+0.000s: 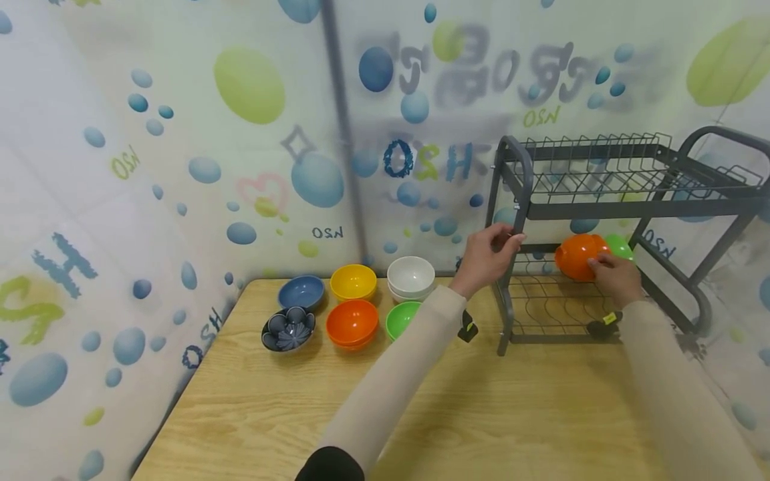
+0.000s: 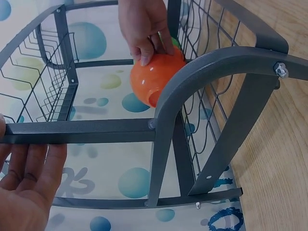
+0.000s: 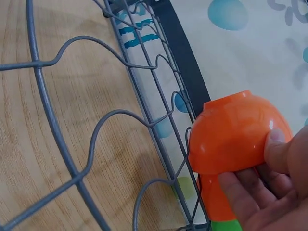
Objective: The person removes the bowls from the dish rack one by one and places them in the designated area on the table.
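Note:
My right hand (image 1: 619, 279) pinches an orange bowl (image 1: 574, 258) between thumb and fingers at the lower shelf of the dark grey dish rack (image 1: 607, 211). The bowl is tipped on its side, its foot pointing left in the head view. A second orange bowl (image 3: 214, 196) sits right behind it in the right wrist view, and a green bowl (image 1: 619, 247) shows beyond. With fingers below the bar and thumb mostly out of view, my left hand (image 2: 31, 185) holds the rack's frame on its left side.
Left of the rack, on the wooden table (image 1: 240, 414), stand a blue bowl (image 1: 301, 292), a dark patterned bowl (image 1: 289, 329), a yellow bowl (image 1: 353, 282), stacked orange bowls (image 1: 352, 322), white bowls (image 1: 411, 275) and a green bowl (image 1: 400, 319). A patterned curtain (image 1: 259, 167) hangs behind.

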`<state>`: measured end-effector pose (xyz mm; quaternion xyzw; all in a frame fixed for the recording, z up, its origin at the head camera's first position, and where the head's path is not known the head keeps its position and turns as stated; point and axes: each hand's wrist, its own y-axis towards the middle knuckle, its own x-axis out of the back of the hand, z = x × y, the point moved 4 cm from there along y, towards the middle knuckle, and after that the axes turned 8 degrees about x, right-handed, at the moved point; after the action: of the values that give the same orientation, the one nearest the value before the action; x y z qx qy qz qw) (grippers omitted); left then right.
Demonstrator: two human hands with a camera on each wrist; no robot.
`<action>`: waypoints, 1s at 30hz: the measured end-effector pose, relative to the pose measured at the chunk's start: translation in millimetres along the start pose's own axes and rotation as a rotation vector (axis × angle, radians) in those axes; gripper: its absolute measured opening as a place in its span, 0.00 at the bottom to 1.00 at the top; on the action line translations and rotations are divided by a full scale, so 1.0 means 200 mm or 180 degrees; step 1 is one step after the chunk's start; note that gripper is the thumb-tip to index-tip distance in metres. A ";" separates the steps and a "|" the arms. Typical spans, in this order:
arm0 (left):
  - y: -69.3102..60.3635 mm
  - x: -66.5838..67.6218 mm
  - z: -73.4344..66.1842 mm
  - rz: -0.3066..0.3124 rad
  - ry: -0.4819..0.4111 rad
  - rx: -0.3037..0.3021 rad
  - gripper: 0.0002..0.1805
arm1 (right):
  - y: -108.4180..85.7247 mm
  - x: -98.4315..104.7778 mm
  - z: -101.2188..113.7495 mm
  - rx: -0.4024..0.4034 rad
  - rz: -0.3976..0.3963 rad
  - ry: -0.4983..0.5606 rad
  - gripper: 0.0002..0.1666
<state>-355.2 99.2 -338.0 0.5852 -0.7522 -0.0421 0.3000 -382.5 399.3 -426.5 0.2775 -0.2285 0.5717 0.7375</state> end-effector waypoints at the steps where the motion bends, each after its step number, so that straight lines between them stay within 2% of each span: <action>1: 0.00 0.00 0.00 0.0002 0.0002 0.0004 0.14 | 0.00 0.00 -0.01 -0.0025 0.0025 0.0048 0.36; 6: 0.00 0.00 0.01 0.0012 0.0008 0.0030 0.14 | 0.00 0.00 -0.03 -0.0099 0.0123 0.0293 0.38; 11: 0.00 0.00 0.00 0.0003 0.0049 0.0041 0.14 | -0.01 0.00 -0.02 -0.0152 0.0205 0.0648 0.39; 14: 0.00 0.00 0.00 -0.0001 0.0066 0.0035 0.14 | -0.02 -0.01 -0.01 -0.0187 0.0214 0.0750 0.38; 20: 0.00 0.00 0.01 0.0003 0.0053 0.0031 0.15 | -0.05 -0.03 0.02 -0.0068 0.0385 0.0554 0.38; 26: 0.00 0.00 0.01 -0.0014 0.0047 0.0024 0.15 | -0.09 -0.04 0.09 0.0202 0.0482 0.0280 0.44; 30: 0.00 -0.01 0.02 0.0002 0.0047 0.0035 0.15 | -0.11 -0.05 0.13 0.0376 0.0523 0.0138 0.43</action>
<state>-356.1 99.2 -341.3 0.5869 -0.7504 -0.0335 0.3023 -363.0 371.0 -416.5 0.2883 -0.2004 0.6485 0.6753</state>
